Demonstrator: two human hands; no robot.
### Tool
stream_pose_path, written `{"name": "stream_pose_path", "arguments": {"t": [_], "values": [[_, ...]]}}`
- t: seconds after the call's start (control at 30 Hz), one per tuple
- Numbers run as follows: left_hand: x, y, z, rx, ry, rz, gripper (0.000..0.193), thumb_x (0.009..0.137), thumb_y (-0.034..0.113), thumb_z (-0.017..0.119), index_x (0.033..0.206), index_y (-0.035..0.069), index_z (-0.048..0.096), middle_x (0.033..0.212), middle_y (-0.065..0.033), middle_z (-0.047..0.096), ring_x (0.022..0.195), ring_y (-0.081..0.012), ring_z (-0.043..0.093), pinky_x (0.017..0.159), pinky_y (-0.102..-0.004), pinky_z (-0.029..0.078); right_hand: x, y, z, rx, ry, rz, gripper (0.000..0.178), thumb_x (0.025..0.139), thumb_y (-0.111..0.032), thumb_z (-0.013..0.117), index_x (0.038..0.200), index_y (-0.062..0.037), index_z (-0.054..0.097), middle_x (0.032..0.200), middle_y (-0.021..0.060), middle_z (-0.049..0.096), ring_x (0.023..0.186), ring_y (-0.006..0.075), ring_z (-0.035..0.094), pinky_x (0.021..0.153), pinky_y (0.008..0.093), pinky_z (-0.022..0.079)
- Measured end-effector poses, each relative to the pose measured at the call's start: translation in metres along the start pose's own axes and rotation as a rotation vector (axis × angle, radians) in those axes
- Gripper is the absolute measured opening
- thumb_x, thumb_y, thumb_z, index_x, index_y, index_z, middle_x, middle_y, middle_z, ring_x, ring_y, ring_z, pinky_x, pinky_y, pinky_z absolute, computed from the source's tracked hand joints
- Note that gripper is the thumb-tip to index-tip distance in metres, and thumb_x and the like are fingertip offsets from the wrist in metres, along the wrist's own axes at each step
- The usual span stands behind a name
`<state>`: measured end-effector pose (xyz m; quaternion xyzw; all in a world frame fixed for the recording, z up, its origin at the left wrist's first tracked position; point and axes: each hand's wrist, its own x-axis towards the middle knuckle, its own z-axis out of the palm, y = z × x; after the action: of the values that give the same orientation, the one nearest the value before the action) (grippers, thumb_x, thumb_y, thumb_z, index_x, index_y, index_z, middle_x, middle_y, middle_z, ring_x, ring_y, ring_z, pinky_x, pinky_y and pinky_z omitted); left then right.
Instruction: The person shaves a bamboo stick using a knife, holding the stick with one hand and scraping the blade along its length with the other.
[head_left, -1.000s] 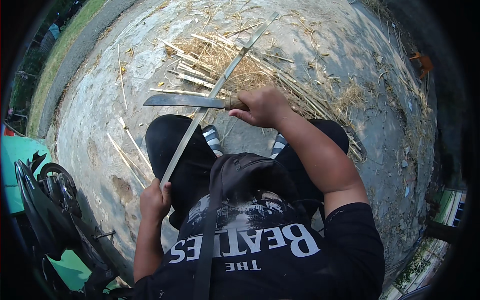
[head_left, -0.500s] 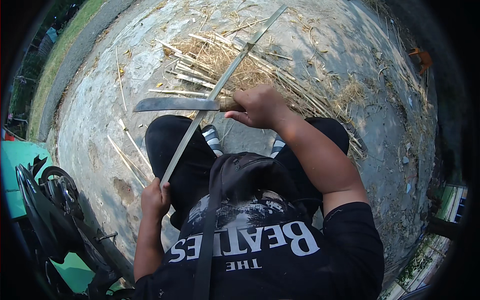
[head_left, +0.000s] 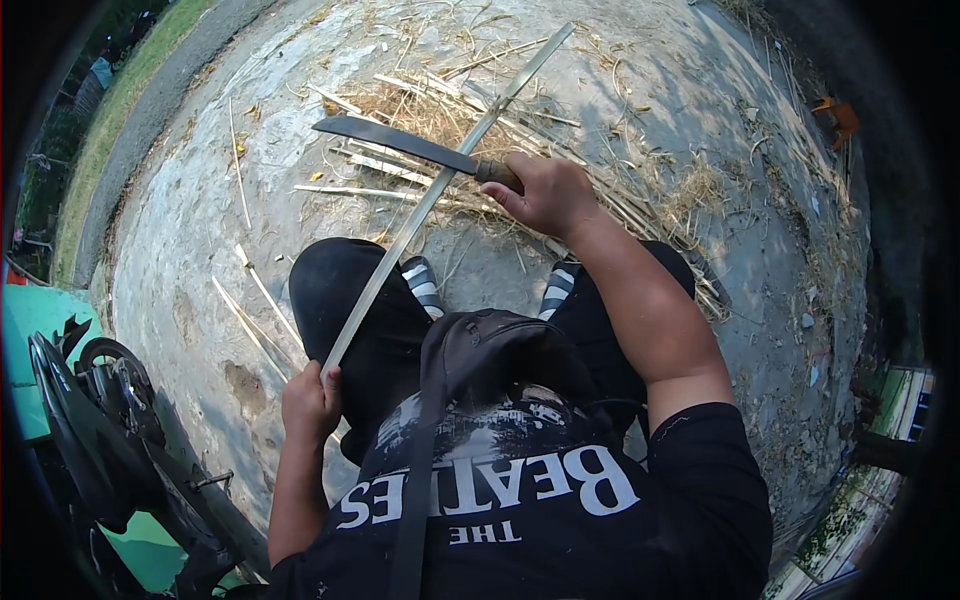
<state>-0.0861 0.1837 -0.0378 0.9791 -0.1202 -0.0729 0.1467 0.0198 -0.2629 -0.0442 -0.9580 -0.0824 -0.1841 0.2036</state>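
My left hand (head_left: 312,400) is closed round the near end of a long, pale green bamboo strip (head_left: 400,243), beside my left knee. The strip slants up and to the right, away from me, past a joint along its length. In my right hand (head_left: 548,193) is the wooden handle of a machete (head_left: 392,138). Its dark blade points to the left and crosses the strip a little short of the joint, seemingly touching it. Whether the edge bites into the strip cannot be made out.
Beyond my feet lies a pile of split bamboo strips (head_left: 615,205) with fine shavings (head_left: 415,112). Thin loose sticks (head_left: 268,290) lie on the rough concrete at the left. A parked motorcycle (head_left: 110,430) stands at the lower left. An orange object (head_left: 838,122) is at the far right.
My right hand has moved the machete farther away along the strip, and the blade's tip now angles up and away. The strip's far end has dipped slightly; my left hand stays put.
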Motion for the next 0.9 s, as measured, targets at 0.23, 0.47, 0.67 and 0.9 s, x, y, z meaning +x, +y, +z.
{"name": "stream_pose_path", "arguments": {"t": [0.23,0.47,0.67,0.9], "values": [[0.008,0.001,0.003,0.066,0.033,-0.008,0.059,0.105,0.053,0.046,0.076,0.001,0.053,0.069,-0.0279,0.059,0.071,-0.0525,0.06,0.062,-0.0574,0.046,0.018,0.047,-0.026,-0.055,-0.089,0.312,0.053,0.092,-0.064,0.064,0.086,-0.0108,0.065,0.078,0.0124,0.071,0.077,0.0353,0.072,0.069,0.0495,0.055],[0.001,-0.01,0.007,0.037,0.01,0.017,0.061,0.105,0.054,0.047,0.075,0.001,0.052,0.069,-0.0281,0.059,0.071,-0.0518,0.061,0.062,-0.0571,0.046,0.001,0.016,-0.012,0.016,-0.047,0.243,0.053,0.095,-0.062,0.061,0.09,-0.0093,0.065,0.076,0.0148,0.07,0.075,0.0393,0.071,0.067,0.0507,0.055],[0.002,-0.008,0.004,0.014,0.019,-0.004,0.063,0.104,0.055,0.047,0.073,0.001,0.051,0.068,-0.0278,0.058,0.07,-0.0511,0.06,0.061,-0.0557,0.046,-0.001,0.025,-0.021,-0.059,-0.057,-0.249,0.048,0.089,-0.061,0.068,0.082,-0.0139,0.063,0.072,0.0085,0.068,0.071,0.0308,0.07,0.068,0.0449,0.054],[0.004,-0.014,0.005,0.003,0.024,0.027,0.06,0.104,0.053,0.051,0.073,0.001,0.051,0.068,-0.0264,0.058,0.068,-0.0507,0.06,0.059,-0.0544,0.045,0.0,0.047,-0.013,-0.028,-0.108,0.352,0.058,0.095,-0.066,0.057,0.095,-0.0086,0.065,0.081,0.0183,0.072,0.082,0.0417,0.071,0.074,0.0515,0.055]]}}
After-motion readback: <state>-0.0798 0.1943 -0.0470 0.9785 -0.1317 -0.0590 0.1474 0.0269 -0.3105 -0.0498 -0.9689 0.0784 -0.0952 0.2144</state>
